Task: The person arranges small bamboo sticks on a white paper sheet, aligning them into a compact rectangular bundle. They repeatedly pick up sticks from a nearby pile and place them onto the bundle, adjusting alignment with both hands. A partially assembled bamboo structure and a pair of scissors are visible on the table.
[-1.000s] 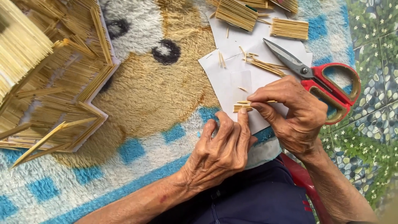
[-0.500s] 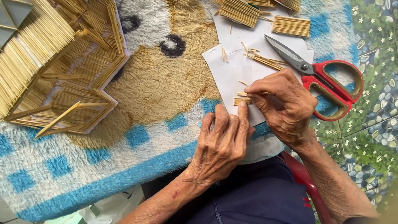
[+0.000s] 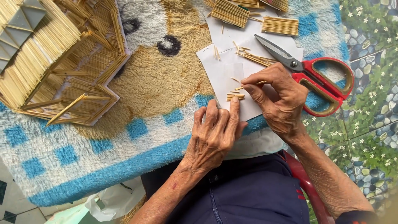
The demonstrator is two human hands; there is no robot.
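My left hand (image 3: 215, 135) lies flat on the white paper sheet (image 3: 226, 74), its forefinger tip pressing beside a small row of short wooden sticks (image 3: 235, 97) stuck to the paper. Just to the right, my right hand (image 3: 278, 99) pinches one thin wooden stick (image 3: 248, 85) between thumb and forefinger, a little above that row. More loose sticks (image 3: 255, 59) are scattered on the paper beyond my fingers.
Red-handled scissors (image 3: 315, 76) lie open to the right of my right hand. Bundles of cut sticks (image 3: 280, 25) sit at the top. A model house of sticks (image 3: 54, 62) stands at the left on the blue, white and tan fluffy mat (image 3: 107, 153). Patterned floor lies on the right.
The view has drifted, so everything sits lower and further right. My right hand has lifted slightly from the row with a stick in its fingers. The left hand keeps pressing the paper.
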